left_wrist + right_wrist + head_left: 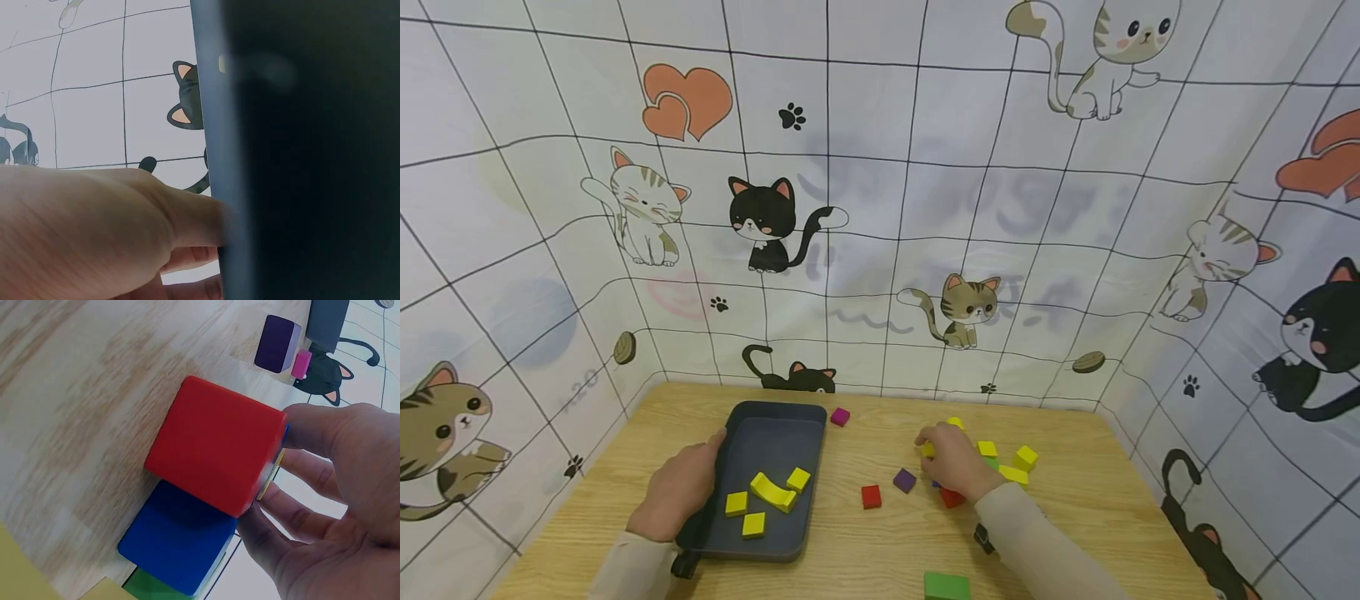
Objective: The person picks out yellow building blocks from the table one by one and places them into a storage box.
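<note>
My left hand [679,487] grips the left rim of a dark grey tray [775,425], with the thumb over the edge and fingers [190,257] outside. Lying in the tray are a curved yellow block [772,492] and three yellow cubes. At the right, my right hand [958,458] reaches down among loose blocks. A yellow block [928,450] shows at its fingertips, mostly hidden; only a yellow sliver appears in the right wrist view. Close to that hand, a red block [215,447] and a blue block [178,537] fill the right wrist view.
Between tray and right hand lie a red cube [871,497] and a purple cube [905,480]. A magenta block [840,417] sits by the tray's far corner. Several yellow blocks [1025,457] cluster right of the hand. A green block [947,586] lies near the front; patterned cloth [880,208] surrounds the table.
</note>
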Action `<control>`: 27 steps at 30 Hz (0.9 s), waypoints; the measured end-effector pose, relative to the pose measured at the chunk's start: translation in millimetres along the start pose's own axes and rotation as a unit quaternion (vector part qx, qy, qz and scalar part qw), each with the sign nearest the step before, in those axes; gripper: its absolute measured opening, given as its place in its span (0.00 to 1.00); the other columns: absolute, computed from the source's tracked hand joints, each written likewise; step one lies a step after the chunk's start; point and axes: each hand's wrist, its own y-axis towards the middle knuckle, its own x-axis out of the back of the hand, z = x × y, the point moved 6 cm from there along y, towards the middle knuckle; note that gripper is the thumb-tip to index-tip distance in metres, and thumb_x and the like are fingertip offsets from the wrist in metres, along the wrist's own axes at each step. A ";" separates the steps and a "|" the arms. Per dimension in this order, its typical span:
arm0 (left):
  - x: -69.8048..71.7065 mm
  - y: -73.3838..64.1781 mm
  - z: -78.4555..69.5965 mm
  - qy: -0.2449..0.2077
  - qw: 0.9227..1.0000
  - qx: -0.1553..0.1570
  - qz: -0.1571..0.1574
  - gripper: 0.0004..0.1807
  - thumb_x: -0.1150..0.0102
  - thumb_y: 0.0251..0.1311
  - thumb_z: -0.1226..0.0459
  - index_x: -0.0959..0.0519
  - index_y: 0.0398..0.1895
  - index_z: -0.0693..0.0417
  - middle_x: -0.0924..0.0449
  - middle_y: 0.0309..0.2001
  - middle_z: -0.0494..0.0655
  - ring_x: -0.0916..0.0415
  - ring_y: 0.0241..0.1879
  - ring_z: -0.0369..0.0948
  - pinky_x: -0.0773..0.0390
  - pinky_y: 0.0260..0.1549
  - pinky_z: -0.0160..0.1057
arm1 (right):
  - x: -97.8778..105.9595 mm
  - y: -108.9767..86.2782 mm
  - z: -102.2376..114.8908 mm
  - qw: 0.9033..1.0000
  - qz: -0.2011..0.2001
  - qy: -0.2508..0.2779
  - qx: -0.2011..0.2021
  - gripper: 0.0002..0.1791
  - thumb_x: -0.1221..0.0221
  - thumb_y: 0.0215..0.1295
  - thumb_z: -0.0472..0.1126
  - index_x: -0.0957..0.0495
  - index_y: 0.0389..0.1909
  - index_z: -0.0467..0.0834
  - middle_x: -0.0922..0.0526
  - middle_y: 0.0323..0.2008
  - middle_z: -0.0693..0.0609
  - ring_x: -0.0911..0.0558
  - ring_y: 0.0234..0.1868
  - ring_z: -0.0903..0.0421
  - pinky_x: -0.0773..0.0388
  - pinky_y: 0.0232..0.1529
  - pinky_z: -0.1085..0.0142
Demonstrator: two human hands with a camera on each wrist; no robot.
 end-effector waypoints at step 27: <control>-1.2 5.0 7.0 -0.028 1.000 -0.003 0.003 0.32 0.43 0.78 0.73 0.28 0.84 0.71 0.11 0.66 0.73 0.07 0.51 0.59 0.09 0.46 0.61 | 3.6 0.2 21.0 0.999 -0.032 0.027 0.027 0.16 0.24 0.76 0.35 0.09 0.61 0.38 0.08 0.55 0.43 0.14 0.50 0.52 0.10 0.58 0.50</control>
